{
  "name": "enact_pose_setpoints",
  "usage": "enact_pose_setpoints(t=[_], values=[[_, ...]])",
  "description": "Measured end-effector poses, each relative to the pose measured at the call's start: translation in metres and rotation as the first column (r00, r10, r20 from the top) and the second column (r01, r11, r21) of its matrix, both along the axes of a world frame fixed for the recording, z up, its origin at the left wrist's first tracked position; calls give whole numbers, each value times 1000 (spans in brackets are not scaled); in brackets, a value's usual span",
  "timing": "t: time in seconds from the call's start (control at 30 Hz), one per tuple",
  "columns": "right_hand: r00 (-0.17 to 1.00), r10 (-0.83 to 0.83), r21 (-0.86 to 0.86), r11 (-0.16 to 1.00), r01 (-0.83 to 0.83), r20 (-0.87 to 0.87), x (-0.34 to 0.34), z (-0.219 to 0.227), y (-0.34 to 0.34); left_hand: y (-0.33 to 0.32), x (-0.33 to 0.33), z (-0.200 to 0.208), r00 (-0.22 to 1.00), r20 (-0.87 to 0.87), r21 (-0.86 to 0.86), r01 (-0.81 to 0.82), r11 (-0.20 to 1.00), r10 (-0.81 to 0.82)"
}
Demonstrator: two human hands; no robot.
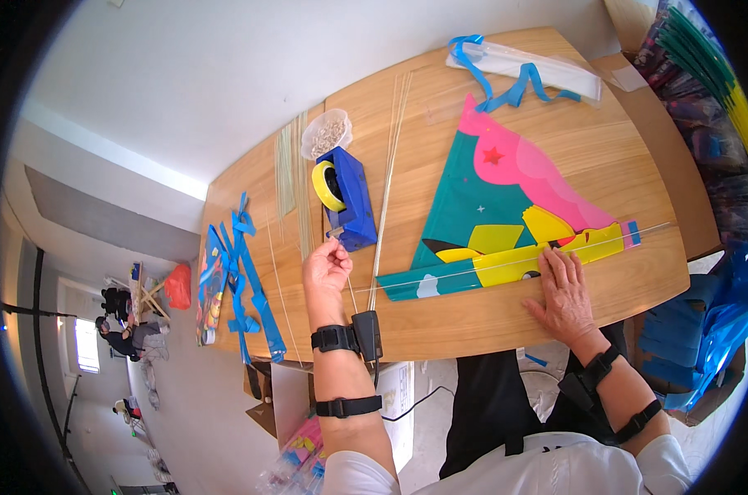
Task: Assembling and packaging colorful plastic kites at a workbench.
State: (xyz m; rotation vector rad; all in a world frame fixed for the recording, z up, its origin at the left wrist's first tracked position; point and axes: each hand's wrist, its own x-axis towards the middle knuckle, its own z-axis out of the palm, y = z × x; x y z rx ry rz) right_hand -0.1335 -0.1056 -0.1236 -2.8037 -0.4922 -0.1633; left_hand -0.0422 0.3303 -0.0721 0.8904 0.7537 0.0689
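My left hand (pixel 327 264) is closed in a pinch at the cutter end of a blue tape dispenser (pixel 357 202), on what looks like the free end of its clear tape (pixel 335 233). A yellow-rimmed tape roll (pixel 328 186) sits in the dispenser. My right hand (pixel 562 293) lies with fingers stretched out on the folded near edge of a kite sail (pixel 481 190). That sail is teal, pink and yellow, with a star and a cartoon bird-like print. Along the folded strip, under my right fingers, runs a thin pale rod (pixel 506 262).
Thin rods (pixel 394 124) lie beyond the dispenser, beside a clear bowl of small pieces (pixel 327 134). Blue ribbons (pixel 246 280) rest at the table's left, more near a white packet (pixel 539 70). Boxes of bagged goods (pixel 696 330) stand right. People (pixel 126 330) are far left.
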Motion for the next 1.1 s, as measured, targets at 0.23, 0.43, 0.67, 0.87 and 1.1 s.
enact_pose_setpoints(t=[0.23, 0.43, 0.67, 0.87, 1.1], values=[[1000, 19, 31, 999, -19, 3, -1, 7, 2, -5, -2, -10, 999, 33, -130, 8, 991, -3], [1000, 16, 75, 997, -15, -16, 0, 9, 0, -34, -8, -17, 991, -108, 71, 87, 994, -79], [1000, 23, 78, 997, -23, 3, -1, 1, -7, -174, -9, 4, 536, -89, 700, 634, 330, -840], [999, 33, 83, 996, -34, 14, 0, 2, -5, -253, 9, -10, 267, -337, 785, 610, -113, -903], [999, 35, 126, 991, -37, 15, 0, 0, -7, -271, 14, -27, 303, -476, 819, 496, -290, -826]])
